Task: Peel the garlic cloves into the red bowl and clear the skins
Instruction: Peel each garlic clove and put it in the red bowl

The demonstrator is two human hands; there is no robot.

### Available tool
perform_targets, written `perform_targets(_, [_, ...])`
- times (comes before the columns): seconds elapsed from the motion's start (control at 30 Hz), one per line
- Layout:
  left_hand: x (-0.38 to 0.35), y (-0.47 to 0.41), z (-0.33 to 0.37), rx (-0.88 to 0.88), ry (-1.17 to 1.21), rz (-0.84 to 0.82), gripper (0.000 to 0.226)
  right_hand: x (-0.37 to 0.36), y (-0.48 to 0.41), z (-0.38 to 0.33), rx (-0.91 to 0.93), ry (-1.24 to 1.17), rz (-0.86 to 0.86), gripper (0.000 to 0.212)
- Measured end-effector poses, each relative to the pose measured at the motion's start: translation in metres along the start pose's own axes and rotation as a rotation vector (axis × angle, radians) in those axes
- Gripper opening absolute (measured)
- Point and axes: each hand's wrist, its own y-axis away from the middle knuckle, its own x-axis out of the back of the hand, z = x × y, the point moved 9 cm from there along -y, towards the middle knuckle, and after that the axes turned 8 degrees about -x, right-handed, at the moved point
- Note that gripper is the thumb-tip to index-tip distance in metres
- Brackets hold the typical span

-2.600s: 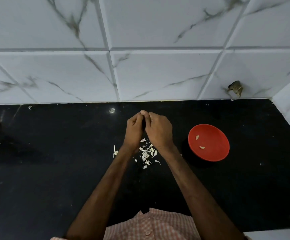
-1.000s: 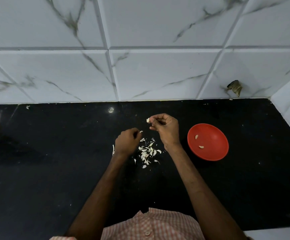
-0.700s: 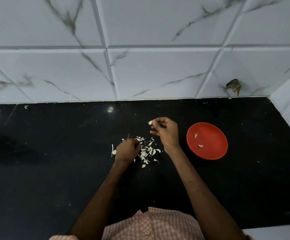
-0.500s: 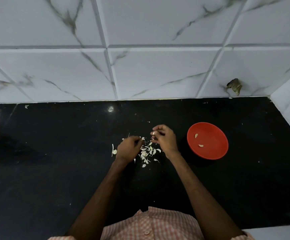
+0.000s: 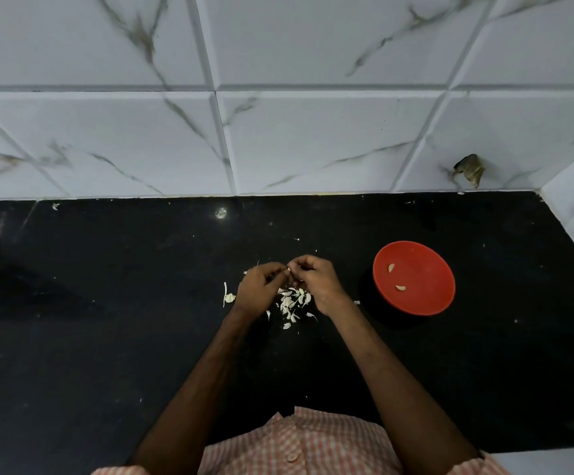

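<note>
Left hand [image 5: 261,286] is curled, picking at the clove [image 5: 289,270] that the right hand [image 5: 316,279] pinches, both right over the skins [image 5: 292,301] so scraps land in one pile on the counter [image 5: 107,337]. Bowl [image 5: 422,255] sits off to the right, two peeled cloves [image 5: 390,268] inside, easy reach.

Position, left hand [image 5: 259,286]: off the skin pile [image 5: 292,303], closed up against right hand [image 5: 316,279]. Position, garlic clove [image 5: 289,270]: lower than a second ago, now pinched between both hands.

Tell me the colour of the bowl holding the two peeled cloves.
The bowl is plain red, no pattern; the head view shows it clearly.
</note>
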Motion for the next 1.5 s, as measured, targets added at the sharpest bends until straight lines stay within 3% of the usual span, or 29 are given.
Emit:
perform_targets(0.13, [-0.003,-0.001,0.014,-0.039,0.108,0.006,0.022,0.0,0.002,0.007,-0.072,-0.117,-0.014,0.013])
perform_targets(0.33, [0.0,-0.005,0.007,0.036,0.206,0.076,0.027,0.007,0.005,-0.018,0.198,0.107,0.108,0.009])
perform_targets(0.5, [0.008,-0.004,0.007,0.063,0.256,0.181,0.031,0.0,0.012,-0.033,0.341,0.25,0.105,0.008])
perform_targets(0.67, [0.012,-0.003,0.013,0.047,0.306,0.23,0.028,-0.002,0.017,-0.042,0.483,0.432,0.234,0.005])
perform_targets(0.93, [0.018,-0.006,0.015,0.102,0.41,0.312,0.046,-0.012,0.039,-0.065,0.709,0.556,0.244,0.009])
perform_targets(1.1, [0.017,-0.003,0.011,0.149,0.439,0.321,0.038,-0.027,0.044,-0.068,0.844,0.812,0.255,0.014])
perform_targets(1.2, [0.019,-0.002,0.011,0.113,0.34,0.28,0.034,-0.031,0.04,-0.066,0.836,0.924,0.261,0.015])
perform_targets(1.3, [0.021,-0.004,0.012,0.054,0.083,0.205,0.032,-0.033,0.036,-0.058,0.767,1.0,0.262,0.02])
perform_targets(1.5, [0.019,-0.004,0.024,-0.063,-0.385,0.059,0.028,-0.014,0.021,-0.036,0.539,0.841,0.269,0.015])
